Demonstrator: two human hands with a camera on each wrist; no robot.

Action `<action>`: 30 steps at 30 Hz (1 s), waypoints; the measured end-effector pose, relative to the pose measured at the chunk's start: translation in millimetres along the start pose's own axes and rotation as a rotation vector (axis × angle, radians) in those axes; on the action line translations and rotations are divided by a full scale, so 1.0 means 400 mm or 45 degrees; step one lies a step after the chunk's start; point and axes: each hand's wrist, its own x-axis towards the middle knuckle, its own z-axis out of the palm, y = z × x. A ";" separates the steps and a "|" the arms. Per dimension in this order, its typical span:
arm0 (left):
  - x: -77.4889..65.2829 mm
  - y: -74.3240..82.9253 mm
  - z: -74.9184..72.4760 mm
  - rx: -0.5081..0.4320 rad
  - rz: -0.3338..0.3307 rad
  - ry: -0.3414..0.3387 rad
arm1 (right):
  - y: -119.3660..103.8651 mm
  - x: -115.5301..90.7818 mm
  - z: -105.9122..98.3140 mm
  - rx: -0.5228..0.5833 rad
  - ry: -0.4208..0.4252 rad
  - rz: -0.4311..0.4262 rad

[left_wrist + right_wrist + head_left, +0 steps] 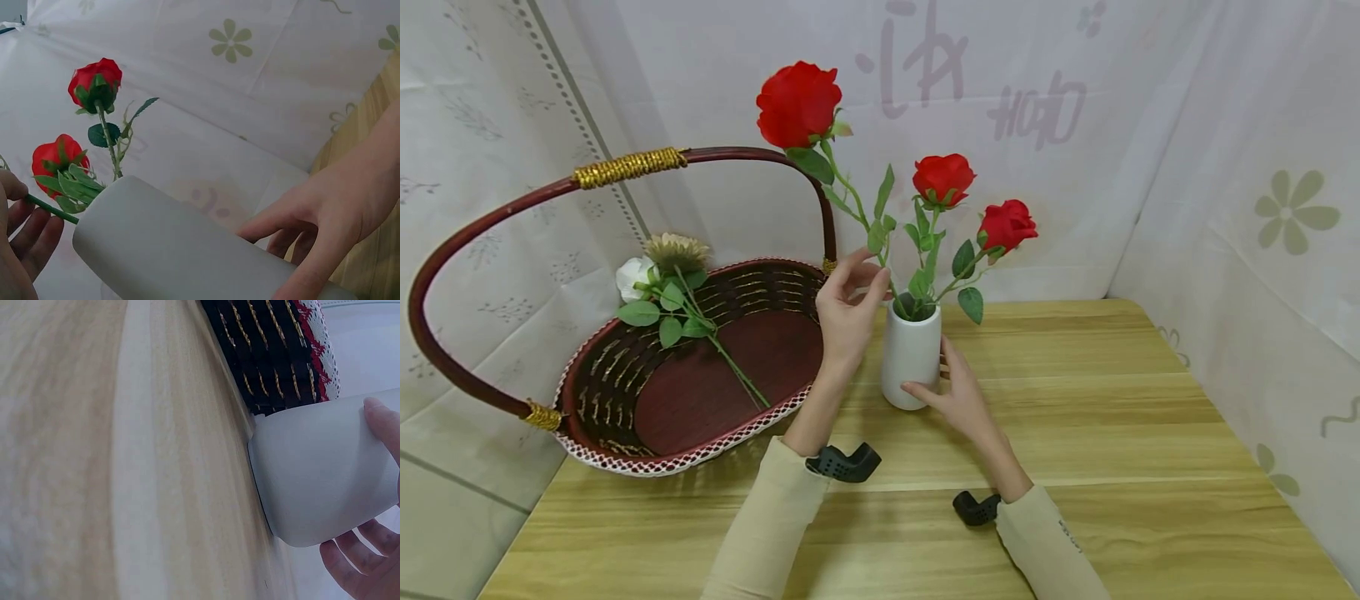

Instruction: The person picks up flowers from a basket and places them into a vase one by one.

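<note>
A white vase [912,358] stands upright on the wooden table with several red roses in it. The left hand [848,312] pinches the green stem [53,209] of the tallest rose [799,104], just above the vase's mouth. That rose leans left, its lower stem inside the vase. Two shorter red roses, one upright [943,179] and one leaning right [1006,225], rise from the same opening. Low on the vase, the right hand [958,392] holds its side, thumb in front and fingers around the right; the right wrist view shows fingertips [340,565] against the wall.
Left of the vase sits a dark red woven basket [730,446] with a tall arched handle [490,221]. Inside it lie a white rose [636,277] and a beige flower [676,252], stems pointing down right. A patterned white cloth [1075,217] hangs behind the table [1075,417].
</note>
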 end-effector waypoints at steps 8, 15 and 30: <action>-0.002 -0.006 0.002 0.014 -0.037 0.008 | -0.003 -0.001 -0.002 -0.009 0.002 -0.002; -0.004 -0.010 0.004 0.054 -0.069 0.021 | -0.003 0.000 -0.002 -0.018 0.006 -0.007; -0.016 0.063 0.028 0.253 -0.152 0.056 | -0.003 -0.001 -0.001 -0.011 0.001 -0.008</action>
